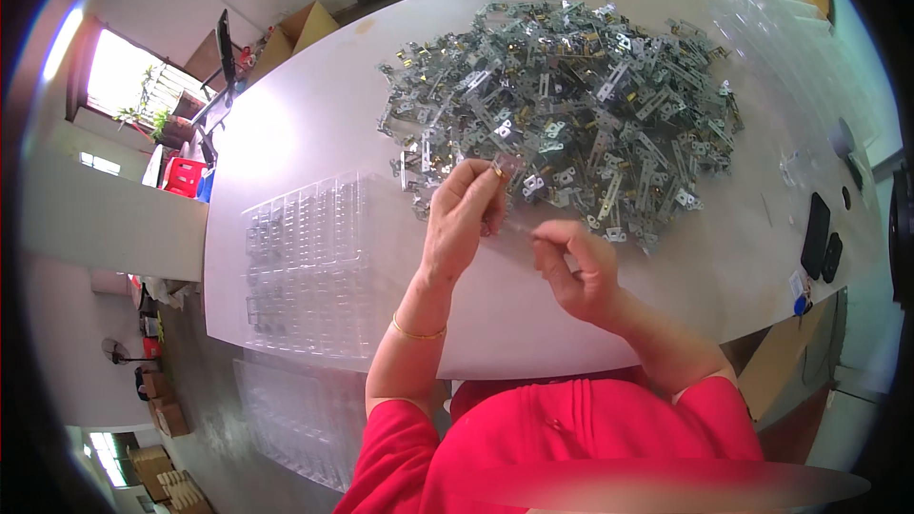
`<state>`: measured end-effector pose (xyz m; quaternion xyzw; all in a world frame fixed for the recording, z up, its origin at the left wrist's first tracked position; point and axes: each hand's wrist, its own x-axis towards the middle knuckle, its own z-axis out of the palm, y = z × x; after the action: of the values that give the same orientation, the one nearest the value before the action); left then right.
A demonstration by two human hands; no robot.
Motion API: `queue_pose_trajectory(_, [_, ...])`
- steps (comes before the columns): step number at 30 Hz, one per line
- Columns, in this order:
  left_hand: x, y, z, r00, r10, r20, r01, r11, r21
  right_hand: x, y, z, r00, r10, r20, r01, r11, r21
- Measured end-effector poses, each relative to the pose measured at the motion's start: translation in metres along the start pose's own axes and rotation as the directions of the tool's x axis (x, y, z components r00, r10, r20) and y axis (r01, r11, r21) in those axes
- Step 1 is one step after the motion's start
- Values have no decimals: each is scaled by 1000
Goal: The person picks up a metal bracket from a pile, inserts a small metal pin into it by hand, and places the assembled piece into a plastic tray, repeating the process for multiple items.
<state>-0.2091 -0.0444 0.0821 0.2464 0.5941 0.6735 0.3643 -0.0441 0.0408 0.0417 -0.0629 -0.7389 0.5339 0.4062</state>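
Note:
A large heap of small silvery metal brackets (562, 105), some with brass-coloured bits, covers the middle of the white table. My left hand (462, 214) is closed at the near edge of the heap, its fingertips pinching a small metal bracket (508, 166). A little lower and to the right, my right hand (581, 271) is closed too, thumb and forefinger drawn together. A faint, blurred thin shape extends from its fingertips toward the left hand; what it is I cannot make out. To the left lies a clear plastic tray (367, 228) with rows of compartments, several at its left side filled with dark metal parts.
More clear plastic trays (295, 409) are at the table's lower left, below its edge. Stacked clear trays (790, 67) stand at the far right. A dark phone-like object (815, 235) and keys with a blue tag (802, 305) lie near the right edge. The white table (314, 105) has a curved outline.

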Motion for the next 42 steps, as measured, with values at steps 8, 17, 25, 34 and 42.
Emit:
queue_pose_trajectory(8, [-19, -33, 15, 987, 156, -24, -148, 967, 209, 7, -7, -4, 980, 180, -86, -177, 984, 33])
queue_pose_trajectory(17, [-25, -40, 13, 961, 272, -55, -239, 913, 331, 9, -3, -6, 976, 214, -41, -216, 975, -54])
queue_pose_trajectory(25, [-21, -36, 8, 750, 657, 71, -536, 542, 648, 11, -2, -8, 994, 103, -27, -106, 975, -195])
queue_pose_trajectory(34, [-20, -43, 8, 587, 742, 323, -672, 225, 705, 12, -2, -8, 990, 143, -9, -143, 980, -135])
queue_pose_trajectory(42, [-24, -43, 8, 583, 683, 440, -693, 136, 708, 25, -14, -15, 998, -55, -44, 39, 948, -317])
